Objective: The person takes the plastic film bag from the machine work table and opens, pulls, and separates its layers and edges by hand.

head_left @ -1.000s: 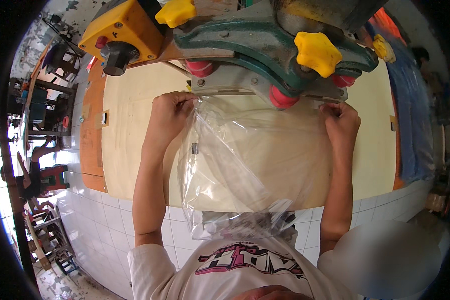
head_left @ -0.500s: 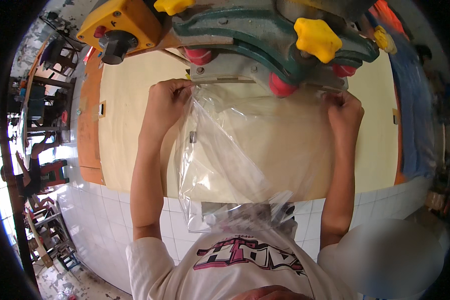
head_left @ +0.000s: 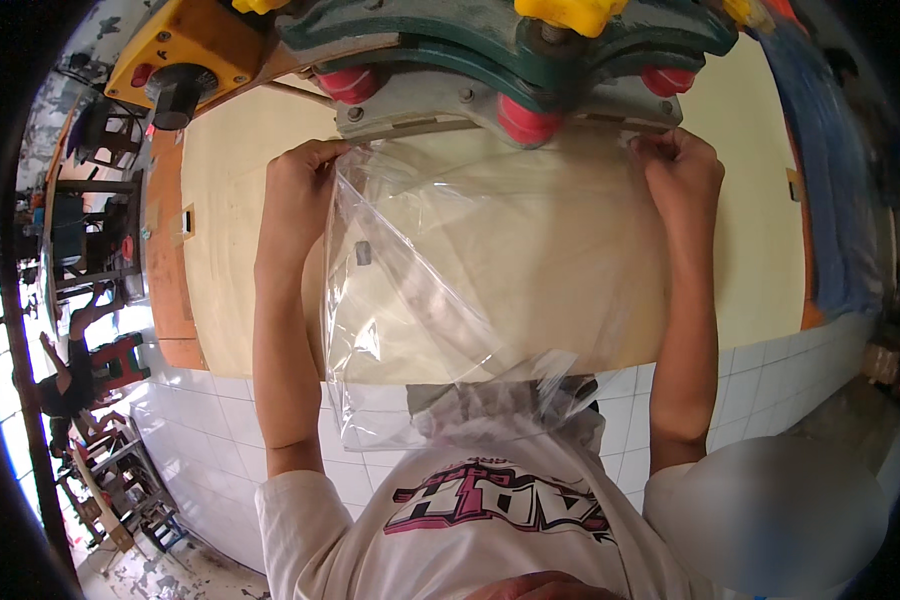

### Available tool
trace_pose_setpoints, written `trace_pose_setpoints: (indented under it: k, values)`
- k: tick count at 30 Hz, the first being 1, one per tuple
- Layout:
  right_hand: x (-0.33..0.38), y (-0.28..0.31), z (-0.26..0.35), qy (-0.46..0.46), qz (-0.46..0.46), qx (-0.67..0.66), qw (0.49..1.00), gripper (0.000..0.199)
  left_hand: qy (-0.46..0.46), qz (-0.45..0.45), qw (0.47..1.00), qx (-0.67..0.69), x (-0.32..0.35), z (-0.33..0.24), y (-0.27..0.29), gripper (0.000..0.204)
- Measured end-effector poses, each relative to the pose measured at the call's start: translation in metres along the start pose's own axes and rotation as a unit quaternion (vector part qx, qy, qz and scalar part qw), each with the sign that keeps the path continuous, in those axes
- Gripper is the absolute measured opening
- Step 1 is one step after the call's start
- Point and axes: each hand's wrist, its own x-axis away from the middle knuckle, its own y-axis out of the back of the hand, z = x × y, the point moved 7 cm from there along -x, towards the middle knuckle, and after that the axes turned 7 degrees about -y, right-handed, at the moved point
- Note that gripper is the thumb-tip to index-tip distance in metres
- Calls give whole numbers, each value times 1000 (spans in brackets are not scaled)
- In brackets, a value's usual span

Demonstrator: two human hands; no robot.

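Note:
A clear plastic sheet or bag (head_left: 530, 280) is spread over the cream tabletop (head_left: 750, 230), its near end hanging past the table edge toward my shirt. My left hand (head_left: 302, 190) pinches its far left corner. At the far right corner, my right hand (head_left: 682, 172) grips the plastic between thumb and fingers. Both hands are close to the lower grey metal edge of a green machine (head_left: 420, 60), whose red rounded parts (head_left: 528, 120) face me. Whether the plastic's far edge passes under that metal is hard to see. A small grey patch (head_left: 363, 253) shows by the left side of the plastic.
A yellow control box (head_left: 185, 50) with a black dial (head_left: 178, 92) juts out at the far left. Yellow star knobs (head_left: 570, 12) top the machine. Blue plastic material (head_left: 830, 200) lies along the right side. A person (head_left: 70, 370) is at the far left.
The machine and table have shifted up and slightly left in view. My hands sit a little higher, the left one also further left, both still gripping the plastic.

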Motion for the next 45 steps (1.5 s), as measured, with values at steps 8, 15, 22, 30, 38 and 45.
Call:
trace_pose_setpoints:
  k: [8,15,22,30,38,45]
  values:
    - [-2,-4,-6,7,-8,-1,1000,18,18,18,999,27,-2,11,-2,26]
    - [-1,-5,-8,3,-1,-10,1000,18,17,41,999,-7,-2,4,-4,28]
    - [0,-2,-2,1,-2,-19,1000,16,-7,33,999,-26,-2,9,-3,27]
    - [0,-4,-2,-1,4,-21,1000,16,28,19,999,2,-1,11,-2,25]
    - [-1,-2,-5,9,-13,-10,1000,19,5,14,999,28,-1,18,-3,23]
    - [1,0,-6,-5,-15,-30,999,18,-74,-10,997,1,2,21,-1,21]
